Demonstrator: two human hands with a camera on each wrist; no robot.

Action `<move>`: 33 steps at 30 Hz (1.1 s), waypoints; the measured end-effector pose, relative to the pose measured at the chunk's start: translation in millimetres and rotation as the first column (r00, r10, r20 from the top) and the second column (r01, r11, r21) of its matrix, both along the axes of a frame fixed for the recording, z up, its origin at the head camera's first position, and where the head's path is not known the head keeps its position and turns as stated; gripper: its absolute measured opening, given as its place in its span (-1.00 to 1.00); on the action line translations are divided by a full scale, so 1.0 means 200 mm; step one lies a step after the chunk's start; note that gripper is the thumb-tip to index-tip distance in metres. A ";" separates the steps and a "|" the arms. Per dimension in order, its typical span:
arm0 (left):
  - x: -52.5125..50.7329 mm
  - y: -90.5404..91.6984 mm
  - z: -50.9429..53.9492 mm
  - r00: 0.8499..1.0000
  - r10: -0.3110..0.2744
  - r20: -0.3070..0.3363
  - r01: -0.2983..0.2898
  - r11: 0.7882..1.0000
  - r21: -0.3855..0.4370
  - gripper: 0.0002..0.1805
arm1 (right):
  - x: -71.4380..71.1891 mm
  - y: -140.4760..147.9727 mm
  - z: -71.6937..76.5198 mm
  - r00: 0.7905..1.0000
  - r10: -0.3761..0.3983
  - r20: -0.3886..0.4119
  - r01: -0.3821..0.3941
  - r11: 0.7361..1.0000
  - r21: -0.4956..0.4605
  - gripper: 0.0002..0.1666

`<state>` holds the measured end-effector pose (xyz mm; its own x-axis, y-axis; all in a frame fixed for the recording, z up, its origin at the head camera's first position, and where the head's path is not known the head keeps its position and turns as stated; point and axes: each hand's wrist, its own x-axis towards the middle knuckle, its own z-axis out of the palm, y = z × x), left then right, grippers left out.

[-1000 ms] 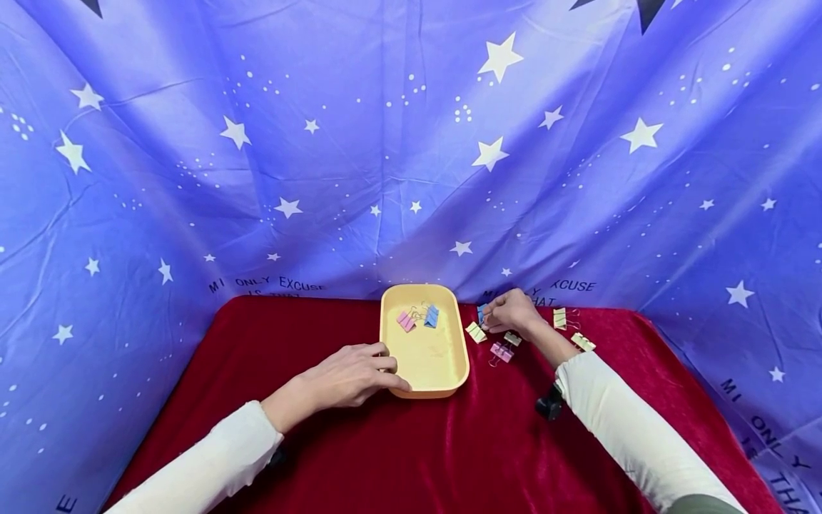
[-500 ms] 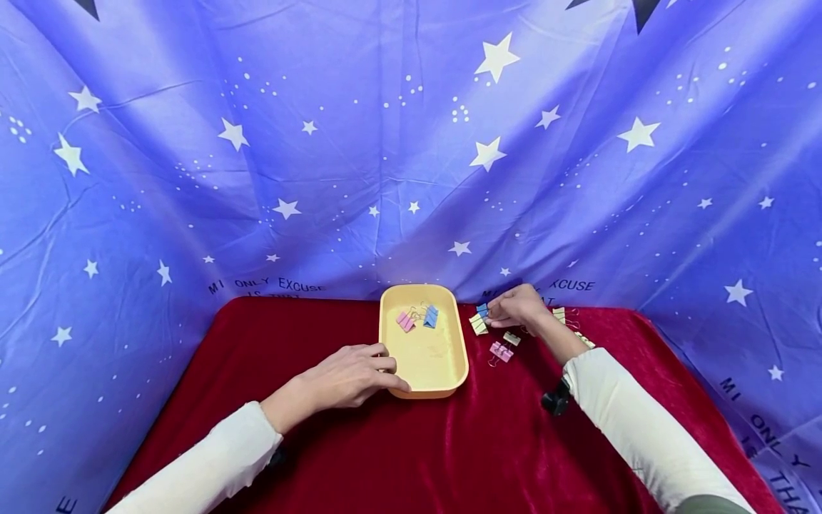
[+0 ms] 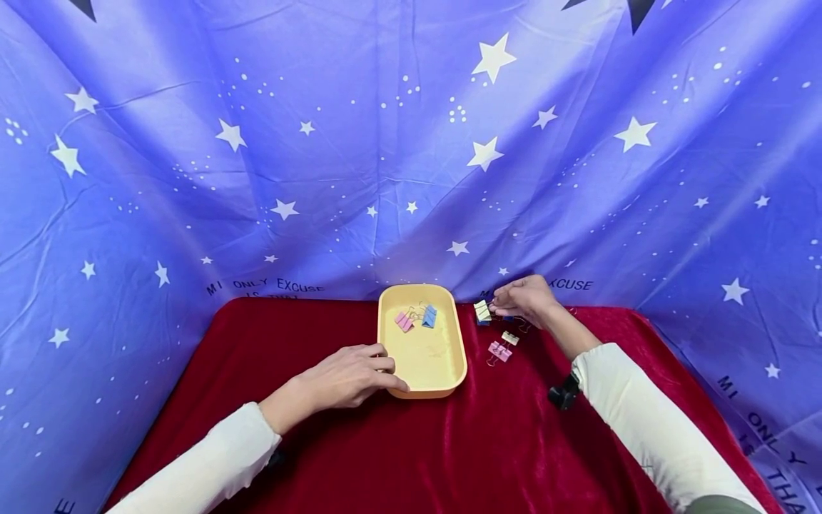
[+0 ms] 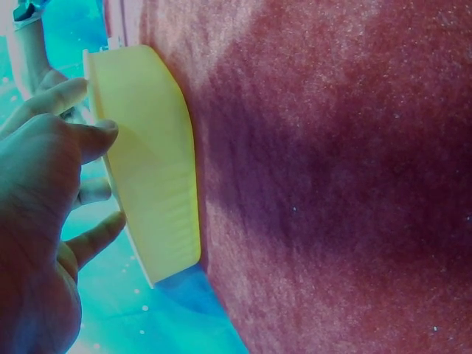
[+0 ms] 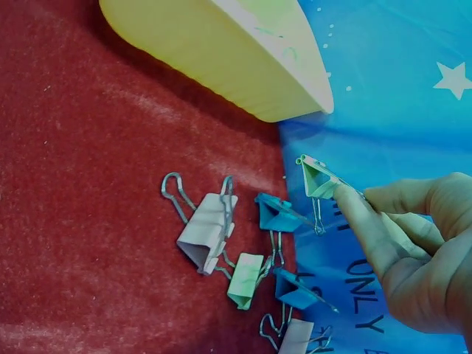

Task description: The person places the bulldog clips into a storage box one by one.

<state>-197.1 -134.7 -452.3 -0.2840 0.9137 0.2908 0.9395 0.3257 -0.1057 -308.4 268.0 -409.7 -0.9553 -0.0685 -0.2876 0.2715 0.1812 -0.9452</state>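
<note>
The right hand [image 3: 528,298] pinches a pale yellow binder clip [image 3: 482,310] by its wire handle; in the right wrist view that clip [image 5: 318,179] hangs above the cloth from thumb and finger. The left hand [image 3: 349,376] rests at the near left corner of a yellow tray [image 3: 424,392], fingers along its rim; the left wrist view shows those fingertips on the tray [image 4: 151,162]. Inside the tray lie a pink clip [image 3: 404,322] and a blue clip [image 3: 429,316]. Below the right hand are a pink clip [image 5: 208,234], a small yellow clip [image 5: 246,280] and two blue clips [image 5: 277,214].
A dark red cloth [image 3: 359,457] covers the table. Behind it and at both sides hangs a blue curtain [image 3: 359,171] with white stars. Another pale clip [image 5: 297,337] lies at the bottom edge of the right wrist view.
The right hand has moved slightly right and up, lifting the pale yellow clip from its place near the blue one. The left hand and the tray keep their places.
</note>
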 end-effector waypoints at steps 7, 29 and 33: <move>0.00 0.00 0.00 1.000 0.011 -0.020 -0.011 1.000 0.005 -0.47 | -0.01 -0.02 0.06 0.999 -0.048 0.021 0.049 0.999 -0.019 -0.36; 0.01 0.00 -0.01 1.000 0.014 -0.017 -0.014 1.000 0.014 -0.46 | -0.03 -0.16 0.12 0.998 -0.046 0.035 0.049 0.993 -0.109 -0.34; 0.01 0.00 -0.01 1.000 0.012 -0.019 -0.012 1.000 0.018 -0.45 | -0.04 -0.20 0.13 0.999 -0.029 0.020 0.031 0.995 -0.095 -0.35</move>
<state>-196.0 -134.2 -453.9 -0.2891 0.9049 0.3124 0.9335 0.3387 -0.1172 -315.6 228.4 -383.8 -0.9519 -0.0676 -0.2987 0.2931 0.0822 -0.9525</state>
